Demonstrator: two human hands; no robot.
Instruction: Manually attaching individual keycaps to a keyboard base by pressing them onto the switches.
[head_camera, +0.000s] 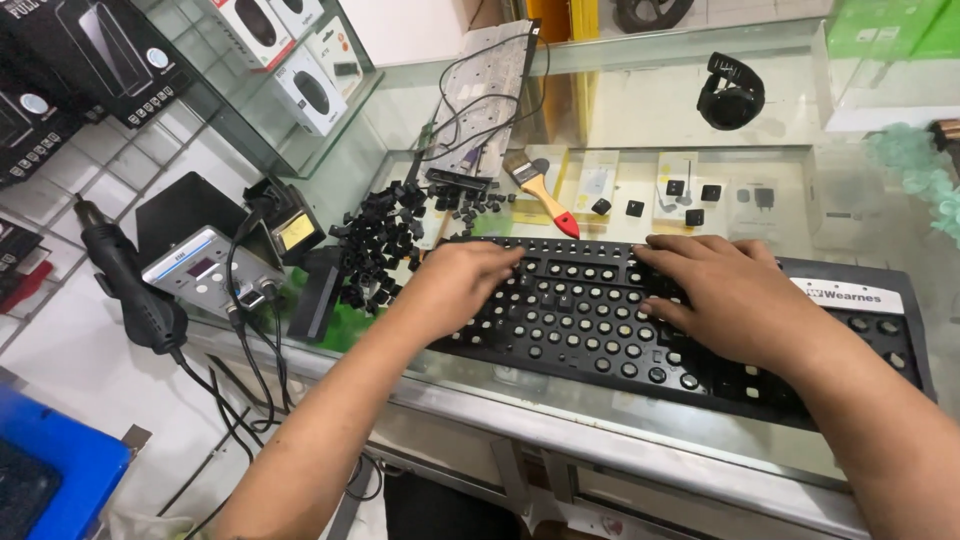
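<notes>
Keyboard (600, 320), black, most keycaps stripped, is lying flat on the glass worktop (470, 385) at its near edge, running from centre to right of view. Judged: a light, stiff plastic slab, likely to slide on glass; the bare switch stems are looking small and easy to damage. Best hold would be by the frame edges, not the stems.

Left hand (455, 285) is resting palm-down on the left part of the keyboard, grip loose, fingers slightly curled and pressing on the top rows; it is clamping nothing. Right hand (730, 295) is lying flat on the right-centre part, grip spread apart, fingertips touching the key field; nothing is enclosed.

Further back: a heap of loose black keycaps (385, 240) is sitting just left of the keyboard. A brush (540, 190) with a wooden handle and red tip is lying behind it. A soldering station (205, 265) is standing at the left. A black watch (732, 92) is resting well behind.
</notes>
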